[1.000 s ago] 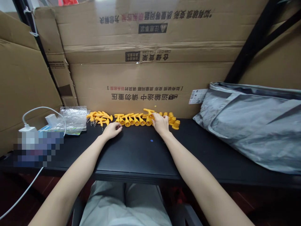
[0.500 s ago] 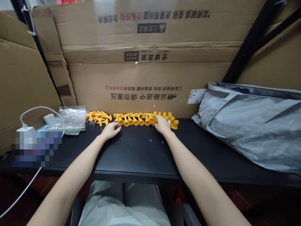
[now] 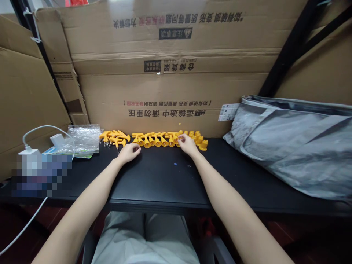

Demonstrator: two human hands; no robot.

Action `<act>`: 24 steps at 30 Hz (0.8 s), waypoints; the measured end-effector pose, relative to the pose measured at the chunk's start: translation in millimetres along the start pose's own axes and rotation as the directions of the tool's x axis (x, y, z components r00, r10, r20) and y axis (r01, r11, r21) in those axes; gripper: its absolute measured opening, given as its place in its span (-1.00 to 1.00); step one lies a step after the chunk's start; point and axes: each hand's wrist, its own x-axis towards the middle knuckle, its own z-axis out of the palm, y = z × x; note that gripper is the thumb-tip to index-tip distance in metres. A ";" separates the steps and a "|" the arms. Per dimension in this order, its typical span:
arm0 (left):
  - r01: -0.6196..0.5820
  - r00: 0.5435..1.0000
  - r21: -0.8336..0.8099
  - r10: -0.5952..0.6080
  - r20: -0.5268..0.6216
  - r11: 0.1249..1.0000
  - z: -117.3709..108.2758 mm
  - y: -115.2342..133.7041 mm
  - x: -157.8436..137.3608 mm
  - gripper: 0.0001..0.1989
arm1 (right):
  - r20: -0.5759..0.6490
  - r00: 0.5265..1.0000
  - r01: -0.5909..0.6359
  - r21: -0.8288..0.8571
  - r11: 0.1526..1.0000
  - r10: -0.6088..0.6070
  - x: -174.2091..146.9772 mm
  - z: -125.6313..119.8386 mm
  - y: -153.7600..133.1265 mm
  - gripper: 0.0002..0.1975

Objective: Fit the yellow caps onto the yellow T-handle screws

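My left hand [image 3: 131, 153] rests on the black table with loosely curled fingers, a small gap showing between thumb and fingers and nothing visible in it. Close behind it lies a loose pile of yellow T-handled corkscrews [image 3: 112, 136], their metal spirals bare. To its right runs a row of yellow corkscrews with bell-shaped bases [image 3: 158, 141], leaning against one another. At the right end of that row, my right hand [image 3: 189, 144] pinches a yellow corkscrew [image 3: 177, 140], partly hidden by the fingers. Several yellow bell-shaped bases [image 3: 204, 144] stand behind and right of this hand.
Cardboard [image 3: 170, 86] walls off the back of the table [image 3: 154, 179]. A grey bag [image 3: 288, 150] fills the right side. On the left are clear plastic packaging [image 3: 82, 138], a white charger [image 3: 30, 157] with its cable, and a blurred-out item. A small blue spot [image 3: 175, 164] marks the tabletop.
My right hand has shifted slightly left, its fingertips closing at the row's last corkscrew. My left hand has stayed about where it was; the view moved slightly.
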 end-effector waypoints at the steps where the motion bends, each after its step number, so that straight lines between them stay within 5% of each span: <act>1: 0.000 1.000 0.002 0.000 0.000 1.000 -0.1 0.1 -0.1 -0.78 | -0.012 1.000 -0.006 0.014 1.000 0.006 -0.1 2.3 0.7 -0.80; 10: -0.014 1.000 -0.014 0.014 -0.004 1.000 0.8 0.0 0.0 -0.78 | -0.252 0.942 -0.222 0.036 0.974 0.224 4.4 -15.0 -1.0 -0.69; 16: -0.002 1.000 0.001 0.002 -0.006 1.000 -0.2 1.7 0.3 -0.78 | -0.426 0.884 -0.345 -0.322 0.882 0.190 -3.6 -56.4 -7.4 -0.67; 18: 0.002 1.000 0.006 -0.002 -0.008 1.000 -0.5 1.4 0.4 -0.78 | -0.417 0.879 -0.417 -0.438 0.796 0.231 -5.4 -65.9 -6.6 -0.68; 21: 0.004 1.000 -0.001 -0.004 -0.010 1.000 -0.4 0.4 0.6 -0.79 | -0.291 0.839 -0.542 -0.511 0.667 0.459 -5.0 -70.8 -2.6 -0.61; 24: 0.000 1.000 -0.006 0.000 -0.009 1.000 0.1 -0.5 0.6 -0.78 | -0.154 0.794 -0.572 -0.518 0.636 0.588 -3.2 -68.3 0.7 -0.48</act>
